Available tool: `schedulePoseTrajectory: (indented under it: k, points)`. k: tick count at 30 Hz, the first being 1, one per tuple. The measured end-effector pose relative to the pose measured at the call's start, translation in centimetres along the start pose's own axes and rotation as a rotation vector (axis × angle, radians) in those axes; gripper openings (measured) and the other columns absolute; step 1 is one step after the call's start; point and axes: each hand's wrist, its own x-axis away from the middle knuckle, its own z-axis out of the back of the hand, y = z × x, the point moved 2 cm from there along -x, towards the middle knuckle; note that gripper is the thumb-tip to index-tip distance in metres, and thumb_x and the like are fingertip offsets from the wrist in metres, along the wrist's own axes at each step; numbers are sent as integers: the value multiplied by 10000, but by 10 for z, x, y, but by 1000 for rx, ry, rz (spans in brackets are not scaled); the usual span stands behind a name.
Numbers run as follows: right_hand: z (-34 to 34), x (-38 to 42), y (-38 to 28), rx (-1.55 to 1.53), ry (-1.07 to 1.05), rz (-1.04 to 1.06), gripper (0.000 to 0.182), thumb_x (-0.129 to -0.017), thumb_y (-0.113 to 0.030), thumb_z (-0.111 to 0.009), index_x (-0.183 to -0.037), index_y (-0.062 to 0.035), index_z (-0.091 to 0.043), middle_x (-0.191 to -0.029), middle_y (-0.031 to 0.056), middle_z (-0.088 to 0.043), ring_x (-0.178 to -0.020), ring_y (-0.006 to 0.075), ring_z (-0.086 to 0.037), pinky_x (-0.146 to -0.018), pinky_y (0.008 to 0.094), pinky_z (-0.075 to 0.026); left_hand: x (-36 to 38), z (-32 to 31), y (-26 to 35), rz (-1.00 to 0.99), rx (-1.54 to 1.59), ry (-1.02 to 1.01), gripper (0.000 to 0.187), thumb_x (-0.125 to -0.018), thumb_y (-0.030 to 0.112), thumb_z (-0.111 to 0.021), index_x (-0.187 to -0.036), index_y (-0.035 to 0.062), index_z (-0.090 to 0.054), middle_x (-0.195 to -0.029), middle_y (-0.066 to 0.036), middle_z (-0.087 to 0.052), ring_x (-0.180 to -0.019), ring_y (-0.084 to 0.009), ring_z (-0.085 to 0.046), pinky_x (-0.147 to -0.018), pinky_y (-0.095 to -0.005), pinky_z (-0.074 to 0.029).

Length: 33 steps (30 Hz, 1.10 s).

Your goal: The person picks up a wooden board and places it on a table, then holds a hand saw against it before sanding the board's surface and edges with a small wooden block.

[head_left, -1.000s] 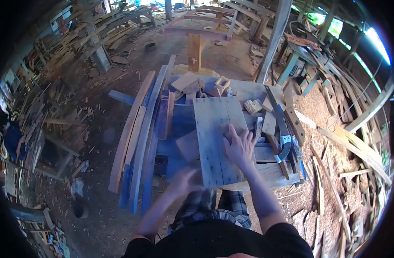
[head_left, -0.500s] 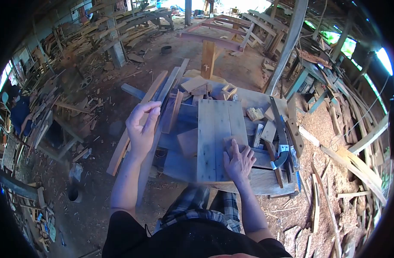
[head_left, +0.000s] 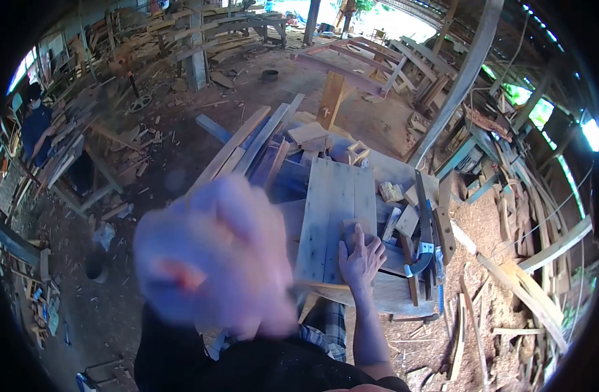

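My left hand (head_left: 214, 255) is raised close to the camera and heavily blurred, so its fingers and anything between them cannot be made out. My right hand (head_left: 361, 261) rests on a small wooden block (head_left: 349, 228), its fingers apart. Beneath the block lies a flat panel of joined boards (head_left: 324, 212) on the workbench (head_left: 338, 297). Right of the panel are small wood offcuts (head_left: 407, 221) and a saw (head_left: 425, 225) with a curved grey handle.
Long wooden strips (head_left: 263, 140) stick out over the bench's left side. A wooden frame (head_left: 351, 75) stands beyond the bench. At the far left is another person (head_left: 36, 134) beside stacked wood. Shavings (head_left: 489, 228) cover the ground at right.
My left hand has come up much closer to the camera and turned to a blur. My right hand stays on the block. The view has shifted slightly.
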Motion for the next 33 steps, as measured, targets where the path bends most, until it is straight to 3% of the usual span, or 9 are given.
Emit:
schedulePoseTrajectory:
  k: [7, 11, 13, 19, 21, 25, 28, 31, 33]
  points:
    - [0, 0, -1, -1, 21, 5, 651, -831, -451, -698, -1415, -228, -517, -1176, 224, -484, -1051, 398, -473, -888, 498, -375, -3, 12, 43, 144, 169, -560, 237, -753, 410, -864, -968, 378, -769, -1150, 21, -520, -1081, -165, -511, -758, -264, -361]
    - [-1, -1, 0, 13, 18, 3, 656, -838, -460, -689, -1425, -229, -508, -1182, 225, -480, -1052, 396, -474, -894, 495, -375, 27, -22, 36, 17, 155, 56, 192, -937, 278, -666, -895, 95, -631, -910, -125, -628, -739, -253, -601, -635, -359, -466]
    - [0, -1, -1, 16, -14, -6, 654, -847, -469, -678, -1431, -234, -502, -1194, 230, -478, -1056, 394, -475, -902, 494, -374, 31, -18, 35, -13, 152, 205, 246, -983, 246, -617, -877, 24, -597, -850, -161, -655, -653, -275, -623, -604, -383, -492]
    - [-1, 0, -1, 35, -15, -14, 664, -852, -475, -671, -1448, -247, -486, -1236, 248, -474, -1079, 397, -476, -915, 496, -374, 14, 5, 24, -163, 316, -270, 255, -1014, 226, -557, -884, 13, -607, -850, -178, -671, -668, -266, -640, -583, -379, -494]
    - [3, -1, -3, 26, -50, -39, 664, -855, -470, -671, -1452, -248, -480, -1259, 243, -468, -1115, 395, -465, -937, 499, -372, 12, 5, 36, 112, 250, -351, 179, -974, 304, -654, -893, 214, -787, -954, -65, -668, -904, -211, -651, -767, -323, -498]
    - [4, -1, -3, 7, -89, -57, 675, -856, -462, -674, -1462, -249, -467, -1289, 239, -461, -1153, 393, -454, -966, 503, -369, 14, 5, 34, 110, 258, -353, 207, -979, 311, -645, -885, 222, -807, -977, -63, -684, -903, -207, -655, -785, -325, -502]
    - [4, -1, -3, 10, -98, -69, 680, -852, -460, -679, -1463, -253, -465, -1289, 238, -461, -1155, 393, -452, -969, 503, -368, 27, 8, 32, 67, 257, -365, 211, -976, 312, -650, -877, 213, -807, -940, -52, -677, -878, -203, -655, -786, -317, -501]
    - [4, -1, -3, 14, -88, -64, 679, -849, -458, -683, -1461, -258, -467, -1286, 236, -459, -1155, 392, -452, -967, 503, -368, 47, 20, 28, 105, 190, -159, 278, -986, 223, -619, -957, -31, -728, -858, -153, -629, -711, -205, -582, -617, -299, -453]
    - [4, -2, -3, 6, -83, -68, 679, -849, -459, -684, -1460, -259, -466, -1283, 235, -459, -1156, 392, -452, -967, 501, -368, 13, 15, 28, 52, 250, -395, 206, -958, 312, -678, -869, 179, -807, -926, -47, -670, -874, -191, -654, -765, -310, -490]
